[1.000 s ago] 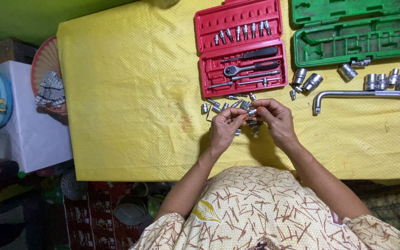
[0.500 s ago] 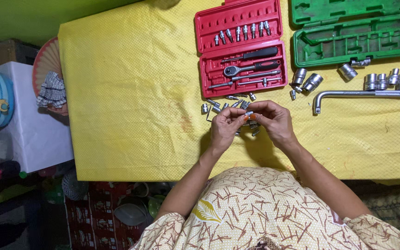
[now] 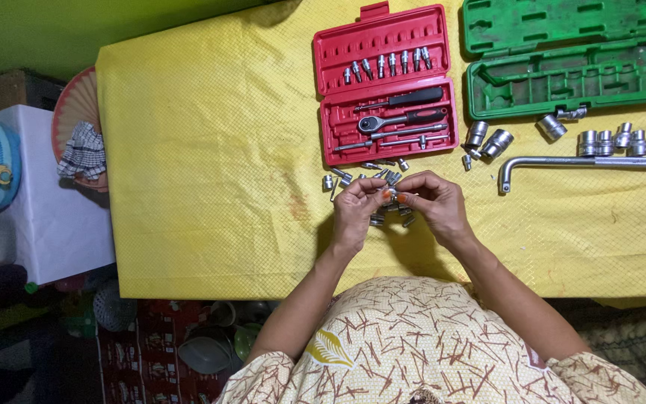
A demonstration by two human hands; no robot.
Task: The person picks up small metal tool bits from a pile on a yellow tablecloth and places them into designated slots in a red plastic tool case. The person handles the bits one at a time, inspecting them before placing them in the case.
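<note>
Over the yellow woven tablecloth point(image 3: 211, 150) I've got my left hand point(image 3: 354, 213) and right hand point(image 3: 434, 206) pinched together on one small silver metal socket point(image 3: 390, 196), fingertips meeting just above the scattered pile of loose little chrome bits point(image 3: 383, 179). Open red plastic socket case point(image 3: 384, 82) sits just beyond, empty green plastic case point(image 3: 570, 56) to its right.

Light even and fairly bright over my yellow counter point(image 3: 211, 150); source looks overhead. Soft shadow falls just under my forearms toward the near edge. Small glints on the chrome sockets point(image 3: 607, 141) and bar point(image 3: 585, 161). Floor area at left and below is dim, murky. Focus sharp at centre; slight wide-angle bowing at edges.
</note>
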